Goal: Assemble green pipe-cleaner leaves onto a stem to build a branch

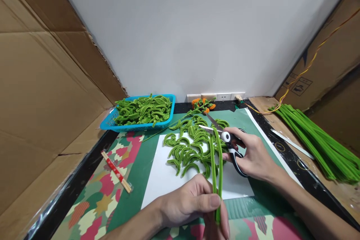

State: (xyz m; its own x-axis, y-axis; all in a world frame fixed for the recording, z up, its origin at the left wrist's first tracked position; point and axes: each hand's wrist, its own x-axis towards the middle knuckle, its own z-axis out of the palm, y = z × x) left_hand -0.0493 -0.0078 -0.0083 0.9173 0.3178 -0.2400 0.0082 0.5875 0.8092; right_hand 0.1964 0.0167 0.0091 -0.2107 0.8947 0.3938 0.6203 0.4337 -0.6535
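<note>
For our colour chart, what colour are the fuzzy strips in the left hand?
The fuzzy strips in the left hand are bright green, clearest in the head view.

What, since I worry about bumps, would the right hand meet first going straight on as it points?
Its scissors aside, the right hand would probably meet the green strips the left hand holds; depth is unclear.

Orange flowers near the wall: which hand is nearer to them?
Right. The right hand, holding scissors, is in front and right of the flowers; the left hand is lower in the picture.
</note>
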